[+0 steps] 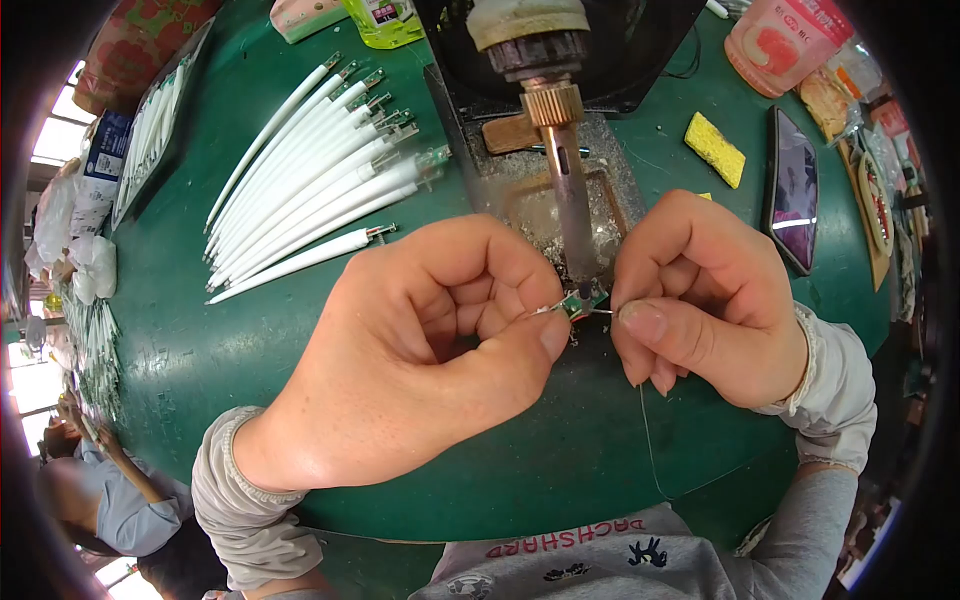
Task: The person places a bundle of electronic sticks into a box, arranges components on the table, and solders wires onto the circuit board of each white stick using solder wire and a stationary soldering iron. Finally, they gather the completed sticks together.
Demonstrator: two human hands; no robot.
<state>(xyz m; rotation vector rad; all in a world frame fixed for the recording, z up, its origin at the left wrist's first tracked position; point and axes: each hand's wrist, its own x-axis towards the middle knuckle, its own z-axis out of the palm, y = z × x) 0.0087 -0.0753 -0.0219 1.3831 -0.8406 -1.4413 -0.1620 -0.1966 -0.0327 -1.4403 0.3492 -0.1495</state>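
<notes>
My left hand is closed, with thumb and forefinger pinching a small green circuit board by its left end. My right hand is also closed, its thumb and forefinger gripping a thin silvery solder wire. The wire's near end meets the board's right side, and its loose tail hangs below the right hand. Above the board, a soldering iron points downward from its mount. Its dark tip is at the board; whether they touch I cannot tell.
Several white sticks with small boards at their ends lie left. Behind the hands is a worn metal base. A yellow sponge, a phone and a pink tub are right. Another person sits at far left.
</notes>
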